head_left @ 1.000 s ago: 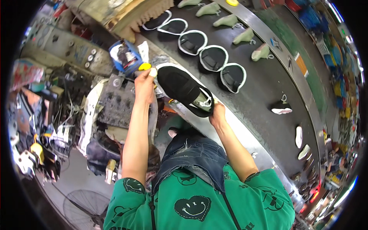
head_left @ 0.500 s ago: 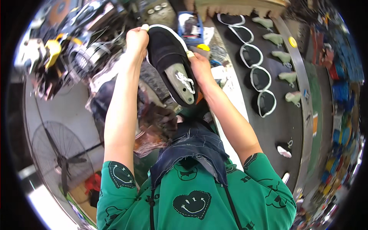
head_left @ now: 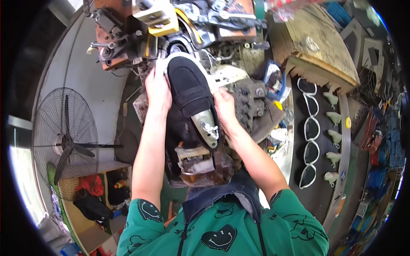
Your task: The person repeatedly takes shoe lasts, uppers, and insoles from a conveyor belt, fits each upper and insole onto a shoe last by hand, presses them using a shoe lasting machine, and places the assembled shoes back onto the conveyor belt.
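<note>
Between my two hands is a black slip-on shoe (head_left: 188, 87) with a white sole edge, its toe pointing away from me. A grey-green shoe last (head_left: 206, 130) with a white cord fills its opening. My left hand (head_left: 159, 90) is closed on the shoe's left side near the toe. On the opposite side, my right hand (head_left: 224, 106) grips it near the middle. The toe is right at a machine (head_left: 188, 25) with metal arms and a yellow part; whether it touches cannot be made out.
To my right a dark conveyor belt (head_left: 294, 170) carries white sole rims (head_left: 312, 129) and several grey-green lasts (head_left: 334, 137). A wooden board (head_left: 320, 38) juts out at the far right. A standing fan (head_left: 65, 143) is on the left, beside a shelf (head_left: 96, 243) with cloths.
My view has swung left toward the machine. Both hands have carried the shoe up to it, and the shoe now points more straight ahead.
</note>
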The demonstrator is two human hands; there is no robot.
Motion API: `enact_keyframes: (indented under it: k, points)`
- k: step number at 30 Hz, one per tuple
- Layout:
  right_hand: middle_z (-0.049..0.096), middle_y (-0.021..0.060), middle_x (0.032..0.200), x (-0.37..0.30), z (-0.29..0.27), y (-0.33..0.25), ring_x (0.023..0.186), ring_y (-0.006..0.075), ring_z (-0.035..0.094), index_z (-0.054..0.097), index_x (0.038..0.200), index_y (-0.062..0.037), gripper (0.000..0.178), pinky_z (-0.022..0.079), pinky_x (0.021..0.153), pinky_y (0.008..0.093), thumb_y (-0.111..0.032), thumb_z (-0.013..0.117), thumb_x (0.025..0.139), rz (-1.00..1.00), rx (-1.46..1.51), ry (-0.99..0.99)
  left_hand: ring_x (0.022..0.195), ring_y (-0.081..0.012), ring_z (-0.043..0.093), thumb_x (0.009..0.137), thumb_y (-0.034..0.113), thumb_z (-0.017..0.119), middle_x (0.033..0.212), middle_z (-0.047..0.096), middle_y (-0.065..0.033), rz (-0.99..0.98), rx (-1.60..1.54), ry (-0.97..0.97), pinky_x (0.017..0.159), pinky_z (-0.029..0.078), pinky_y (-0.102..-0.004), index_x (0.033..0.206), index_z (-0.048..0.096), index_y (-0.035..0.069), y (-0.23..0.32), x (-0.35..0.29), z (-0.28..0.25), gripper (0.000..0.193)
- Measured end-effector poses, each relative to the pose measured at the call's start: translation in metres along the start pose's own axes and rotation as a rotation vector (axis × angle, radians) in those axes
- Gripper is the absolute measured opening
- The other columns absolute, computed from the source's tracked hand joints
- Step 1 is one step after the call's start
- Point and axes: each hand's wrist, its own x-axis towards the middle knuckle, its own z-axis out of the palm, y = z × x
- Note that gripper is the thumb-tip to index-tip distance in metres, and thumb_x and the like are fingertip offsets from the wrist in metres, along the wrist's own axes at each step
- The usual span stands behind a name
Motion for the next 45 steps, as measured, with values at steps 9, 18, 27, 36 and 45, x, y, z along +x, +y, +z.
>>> enact_keyframes:
  k: [9, 18, 27, 36, 45]
  points:
    - [0.047, -0.0072, 0.064, 0.038, 0.056, 0.021, 0.057, 0.0031, 0.038, 0.055, 0.073, -0.0084, 0.021, 0.032, 0.053, 0.021, -0.013, 0.049, 0.093, -0.043, 0.187, 0.187, 0.105, -0.0158, 0.058, 0.096, 0.031, 0.055, 0.115, 0.062, -0.0083, -0.182, -0.001, 0.033, 0.093, 0.045, -0.0308, 0.114, 0.059, -0.001, -0.022, -0.019, -0.043, 0.037]
    - [0.046, -0.0068, 0.066, 0.051, 0.063, 0.035, 0.058, 0.0027, 0.037, 0.054, 0.075, -0.0082, 0.02, 0.032, 0.053, 0.021, -0.014, 0.05, 0.094, -0.049, 0.23, 0.215, 0.087, -0.0081, 0.054, 0.092, 0.02, 0.063, 0.094, 0.063, -0.0008, -0.202, -0.034, 0.138, 0.078, 0.042, -0.0223, 0.109, 0.063, -0.001, -0.026, 0.006, -0.043, 0.028]
    - [0.047, -0.0059, 0.066, 0.044, 0.066, 0.02, 0.059, 0.0035, 0.037, 0.051, 0.072, -0.0079, 0.019, 0.032, 0.053, 0.0222, -0.008, 0.047, 0.091, 0.003, 0.199, 0.213, 0.089, -0.0104, 0.058, 0.092, 0.021, 0.063, 0.099, 0.064, -0.0042, -0.249, -0.085, 0.145, 0.079, 0.046, -0.0247, 0.111, 0.062, -0.003, -0.024, 0.003, -0.038, 0.03]
    - [0.051, -0.0054, 0.068, 0.05, 0.049, 0.038, 0.059, 0.0029, 0.04, 0.054, 0.071, -0.0048, 0.02, 0.034, 0.054, 0.0215, -0.007, 0.049, 0.09, -0.112, 0.088, 0.193, 0.088, -0.0102, 0.061, 0.095, 0.021, 0.058, 0.101, 0.067, -0.005, -0.18, -0.023, 0.136, 0.079, 0.048, -0.0246, 0.112, 0.062, -0.003, -0.054, -0.007, -0.06, 0.03]
    - [0.059, 0.011, 0.079, 0.026, 0.001, 0.036, 0.061, 0.0174, 0.061, 0.051, 0.092, 0.0015, 0.023, 0.056, 0.051, 0.03, -0.016, 0.039, 0.099, 0.085, 0.053, 0.206, 0.059, -0.0126, 0.052, 0.092, 0.012, 0.052, 0.069, 0.061, -0.0039, -0.19, 0.594, 0.013, 0.054, 0.044, -0.0321, 0.087, 0.06, -0.003, -0.079, -0.039, -0.098, 0.018]
